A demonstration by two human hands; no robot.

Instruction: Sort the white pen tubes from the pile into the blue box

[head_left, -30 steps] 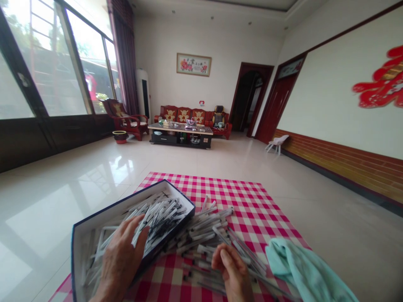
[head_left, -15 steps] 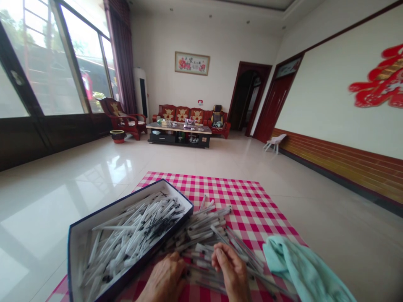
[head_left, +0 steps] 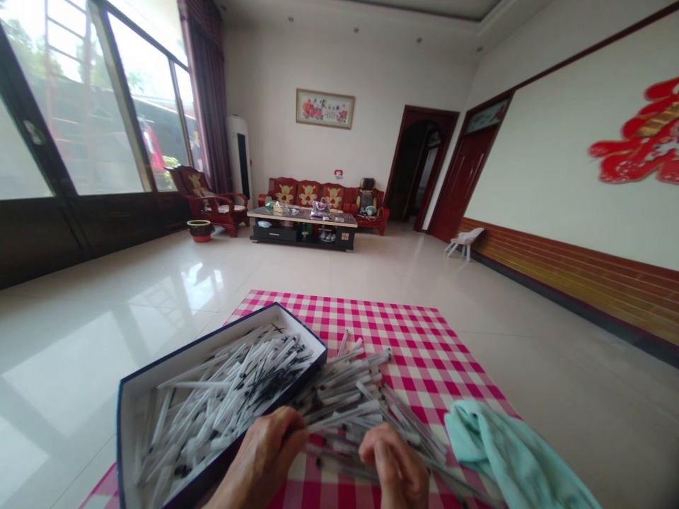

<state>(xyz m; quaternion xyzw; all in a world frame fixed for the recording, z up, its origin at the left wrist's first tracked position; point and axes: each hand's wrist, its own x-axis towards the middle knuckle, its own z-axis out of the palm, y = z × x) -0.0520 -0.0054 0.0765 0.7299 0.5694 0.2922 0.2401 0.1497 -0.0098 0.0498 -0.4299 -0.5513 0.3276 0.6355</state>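
The left hand (head_left: 259,456) is pinched narrow around a pen (head_left: 342,418), which points toward 2 o'clock across a heap of loose pens (head_left: 344,385). The right hand (head_left: 395,470) curls down into that heap, though whether it holds anything cannot be told. The heap lies on a pink checked cloth (head_left: 424,346), just beside a white box (head_left: 130,431) with dark blue edges, at 10 o'clock from the hands and full of more pens (head_left: 225,396). A pale green towel (head_left: 503,452) lies at 3 o'clock.
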